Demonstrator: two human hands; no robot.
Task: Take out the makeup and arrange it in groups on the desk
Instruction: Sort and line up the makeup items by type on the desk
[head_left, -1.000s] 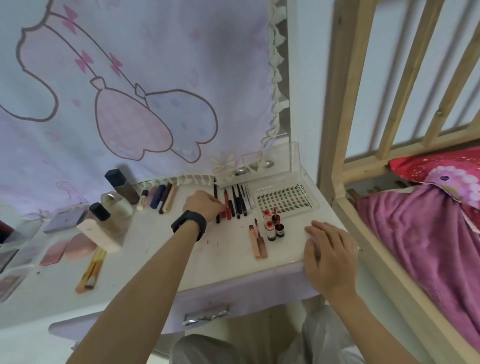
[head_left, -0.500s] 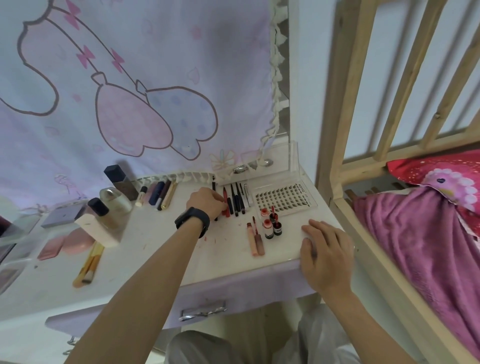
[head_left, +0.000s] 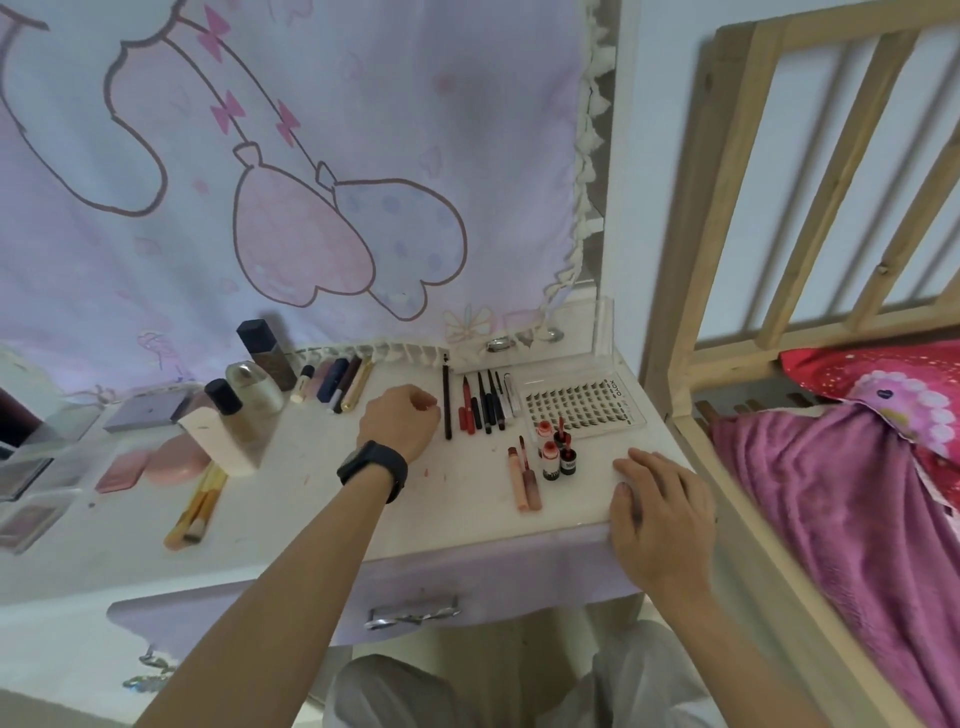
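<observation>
Two hands over white desk top (head_left: 311, 519); right hand (head_left: 660, 514) flat, fingers straight, on front right corner; left hand (head_left: 400, 421) curled in fist, just left of long black pencil (head_left: 447, 402), not touching. Makeup grouped on desk: clear lash tray (head_left: 582, 405), pen row (head_left: 485, 402), small red-capped bottles (head_left: 556, 452) in front.

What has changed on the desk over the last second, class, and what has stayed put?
The left hand has drawn back to the left, off the long black pencil, which now lies clear beside the row of pens; its fingers are curled, with nothing seen in them. The right hand still rests flat on the near right corner of the desk. The other makeup has not moved.
</observation>
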